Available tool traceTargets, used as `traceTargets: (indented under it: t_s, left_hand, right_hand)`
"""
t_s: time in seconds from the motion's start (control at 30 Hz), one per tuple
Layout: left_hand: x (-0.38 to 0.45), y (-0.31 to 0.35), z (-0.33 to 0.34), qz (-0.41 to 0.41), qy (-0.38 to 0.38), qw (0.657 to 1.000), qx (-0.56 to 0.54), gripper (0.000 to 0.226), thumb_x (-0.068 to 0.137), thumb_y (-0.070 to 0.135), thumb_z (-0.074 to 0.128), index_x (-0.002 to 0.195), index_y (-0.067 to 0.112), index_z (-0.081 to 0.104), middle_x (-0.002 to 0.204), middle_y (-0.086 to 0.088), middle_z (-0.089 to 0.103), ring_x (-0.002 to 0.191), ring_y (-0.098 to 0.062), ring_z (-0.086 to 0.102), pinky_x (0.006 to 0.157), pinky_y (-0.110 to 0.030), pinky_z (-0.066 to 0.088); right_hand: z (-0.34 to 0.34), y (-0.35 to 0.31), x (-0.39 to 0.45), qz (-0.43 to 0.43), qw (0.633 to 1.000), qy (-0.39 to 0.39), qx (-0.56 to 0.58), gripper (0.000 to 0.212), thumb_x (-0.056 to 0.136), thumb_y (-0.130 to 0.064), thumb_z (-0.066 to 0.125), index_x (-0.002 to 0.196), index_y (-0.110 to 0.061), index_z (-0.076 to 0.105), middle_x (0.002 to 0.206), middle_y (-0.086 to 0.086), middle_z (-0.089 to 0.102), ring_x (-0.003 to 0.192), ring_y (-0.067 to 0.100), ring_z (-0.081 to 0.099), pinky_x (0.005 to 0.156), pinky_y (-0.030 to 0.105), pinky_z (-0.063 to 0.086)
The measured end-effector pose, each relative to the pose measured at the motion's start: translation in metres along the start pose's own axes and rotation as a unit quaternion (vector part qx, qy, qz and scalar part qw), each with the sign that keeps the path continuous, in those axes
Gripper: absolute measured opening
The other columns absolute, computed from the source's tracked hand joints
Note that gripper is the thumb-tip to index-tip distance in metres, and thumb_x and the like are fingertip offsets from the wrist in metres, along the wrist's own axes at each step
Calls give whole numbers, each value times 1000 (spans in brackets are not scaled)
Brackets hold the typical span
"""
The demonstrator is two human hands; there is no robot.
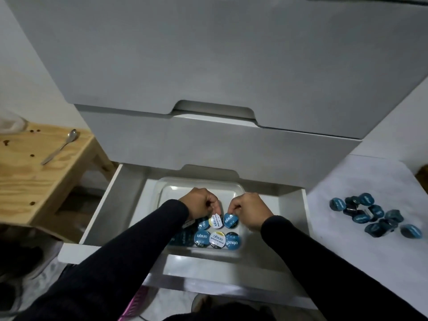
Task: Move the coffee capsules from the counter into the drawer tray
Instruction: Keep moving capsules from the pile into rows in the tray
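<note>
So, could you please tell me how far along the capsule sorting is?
Roughly halfway. Several capsules already sit lid-up in rows in the clear tray inside the open drawer. The left hand pinches a white-lidded capsule and the right hand a blue capsule, placing both. A pile of capsules waits on the counter.
</note>
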State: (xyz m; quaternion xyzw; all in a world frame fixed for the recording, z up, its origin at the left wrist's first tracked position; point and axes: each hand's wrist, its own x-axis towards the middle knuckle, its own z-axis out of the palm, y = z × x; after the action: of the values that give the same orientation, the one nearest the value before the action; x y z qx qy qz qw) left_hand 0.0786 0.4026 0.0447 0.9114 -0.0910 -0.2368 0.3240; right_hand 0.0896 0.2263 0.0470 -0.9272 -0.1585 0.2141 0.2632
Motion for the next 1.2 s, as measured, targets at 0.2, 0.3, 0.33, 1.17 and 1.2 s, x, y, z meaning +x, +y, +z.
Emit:
traceTargets:
  t_s: [0.2, 0.3, 0.33, 1.17, 1.2]
  left_hand:
    - [4, -5, 3, 5, -20, 1000, 1, 29, 81, -2, 55, 82, 21, 72, 79, 11, 65, 72, 3, 54, 71, -15, 44]
    - [4, -5, 2, 11, -20, 1000, 2, 25, 81, -1, 58, 83, 19, 72, 79, 11, 65, 71, 6, 53, 70, -12, 43]
    - [4, -5, 2, 14, -19, 1000, 4, 24, 81, -1, 58, 83, 18, 72, 79, 11, 64, 70, 7, 53, 70, -12, 42]
    - [-41, 39, 47, -14, 376, 899, 222, 32, 63, 17, 78, 91, 9, 65, 80, -5, 67, 74, -21, 64, 66, -27, 55]
    - [-44, 43, 49, -9, 389, 896, 216, 29, 70, 17, 74, 96, 7, 64, 83, -7, 67, 78, -23, 64, 69, -29, 55]
  right_hand:
    - [3, 1, 2, -3, 999, -15, -49, 30, 77, 5, 48, 83, -11, 72, 88, 8, 72, 71, 13, 54, 68, 18, 39]
    - [4, -1, 1, -7, 997, -25, -75, 28, 76, 4, 48, 83, -10, 70, 88, 9, 71, 73, 17, 55, 66, 19, 37]
    - [5, -1, 1, -9, 996, -26, -84, 27, 76, 4, 48, 82, -10, 70, 88, 10, 71, 75, 20, 57, 67, 20, 37]
    - [17, -26, -50, -66, 952, 243, -174, 39, 76, -34, 37, 85, -12, 69, 77, 3, 69, 73, 17, 67, 64, 20, 53]
    - [16, -24, -54, -65, 949, 253, -179, 39, 75, -34, 38, 85, -13, 68, 76, 2, 69, 73, 16, 67, 63, 19, 53]
